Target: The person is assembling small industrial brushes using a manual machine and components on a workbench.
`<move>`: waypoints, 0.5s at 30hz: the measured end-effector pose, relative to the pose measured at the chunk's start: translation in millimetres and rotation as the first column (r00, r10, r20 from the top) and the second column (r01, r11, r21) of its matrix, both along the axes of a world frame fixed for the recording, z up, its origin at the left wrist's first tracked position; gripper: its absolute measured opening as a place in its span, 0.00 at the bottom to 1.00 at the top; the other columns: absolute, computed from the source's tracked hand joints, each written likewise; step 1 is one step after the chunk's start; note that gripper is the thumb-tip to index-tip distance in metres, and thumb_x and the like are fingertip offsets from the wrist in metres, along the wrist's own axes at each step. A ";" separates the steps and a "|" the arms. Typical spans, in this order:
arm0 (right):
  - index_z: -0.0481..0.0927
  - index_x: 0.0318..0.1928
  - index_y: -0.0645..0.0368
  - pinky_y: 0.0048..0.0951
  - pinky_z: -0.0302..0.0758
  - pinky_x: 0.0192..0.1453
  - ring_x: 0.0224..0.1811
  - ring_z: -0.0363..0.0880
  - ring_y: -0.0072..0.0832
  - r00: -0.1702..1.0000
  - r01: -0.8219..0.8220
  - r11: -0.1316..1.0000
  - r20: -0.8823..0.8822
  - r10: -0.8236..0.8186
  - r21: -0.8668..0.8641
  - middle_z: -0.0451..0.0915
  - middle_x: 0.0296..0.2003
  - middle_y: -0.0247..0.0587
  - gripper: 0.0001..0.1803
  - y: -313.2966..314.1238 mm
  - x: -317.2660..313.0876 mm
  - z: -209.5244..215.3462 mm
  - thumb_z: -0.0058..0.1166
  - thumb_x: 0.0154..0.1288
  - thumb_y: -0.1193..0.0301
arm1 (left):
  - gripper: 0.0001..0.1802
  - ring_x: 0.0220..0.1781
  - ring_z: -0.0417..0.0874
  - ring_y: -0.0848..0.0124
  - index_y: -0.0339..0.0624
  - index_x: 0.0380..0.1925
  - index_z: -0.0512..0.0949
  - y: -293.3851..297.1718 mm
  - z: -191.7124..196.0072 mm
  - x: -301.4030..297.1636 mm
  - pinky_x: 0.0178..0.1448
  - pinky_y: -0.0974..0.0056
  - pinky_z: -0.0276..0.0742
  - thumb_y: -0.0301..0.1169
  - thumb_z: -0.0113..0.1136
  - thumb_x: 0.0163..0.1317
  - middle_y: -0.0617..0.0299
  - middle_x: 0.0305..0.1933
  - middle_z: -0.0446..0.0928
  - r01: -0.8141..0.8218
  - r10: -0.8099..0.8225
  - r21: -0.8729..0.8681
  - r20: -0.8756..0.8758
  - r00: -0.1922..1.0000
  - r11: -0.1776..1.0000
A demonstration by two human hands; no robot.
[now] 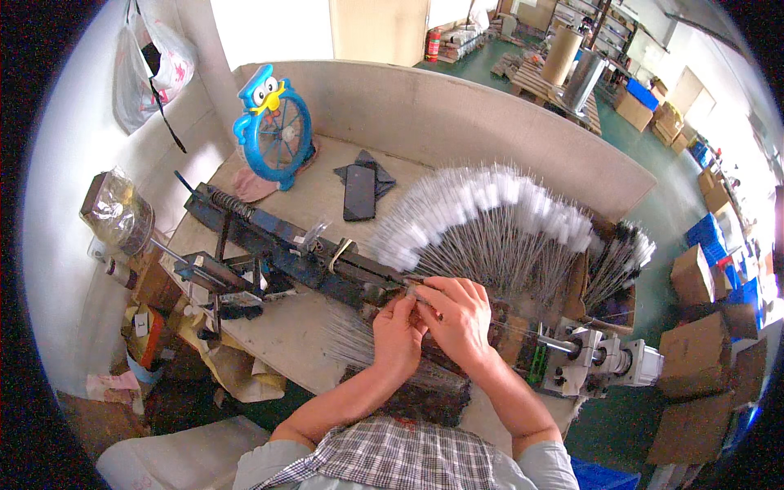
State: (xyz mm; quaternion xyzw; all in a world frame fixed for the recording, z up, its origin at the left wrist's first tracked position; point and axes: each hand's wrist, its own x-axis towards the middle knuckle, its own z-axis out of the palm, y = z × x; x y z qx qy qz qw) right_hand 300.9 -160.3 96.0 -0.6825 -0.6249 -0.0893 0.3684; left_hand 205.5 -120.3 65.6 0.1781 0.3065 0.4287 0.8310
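My left hand and my right hand meet at the end of a long dark metal bar fixture. The fingers of both are closed in a pinch, thumbs close together. Whatever lies between the fingertips is too small and hidden to make out. Beyond the hands fans a big pile of thin wire-stemmed brushes with white bristle heads. Loose thin wires lie beside my left wrist. To the right of my right hand, a motor unit with a metal shaft sits at the bench's edge.
A blue cartoon-bird desk fan and a black phone on a dark cloth stand at the back. A low board rims the workbench. Dark-stemmed brushes fill a box at right. Cardboard boxes line the floor there.
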 end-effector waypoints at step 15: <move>0.81 0.36 0.52 0.33 0.69 0.47 0.38 0.77 0.28 0.998 0.056 0.998 0.034 -0.057 0.026 0.80 0.35 0.29 0.13 -14.3 7.9 16.4 0.62 0.47 0.65 | 0.07 0.39 0.79 0.69 0.35 0.38 0.73 3.9 -8.0 -2.4 0.46 0.65 0.78 0.24 0.49 0.61 0.58 0.38 0.75 0.069 -0.069 0.033 0.002 0.998 0.997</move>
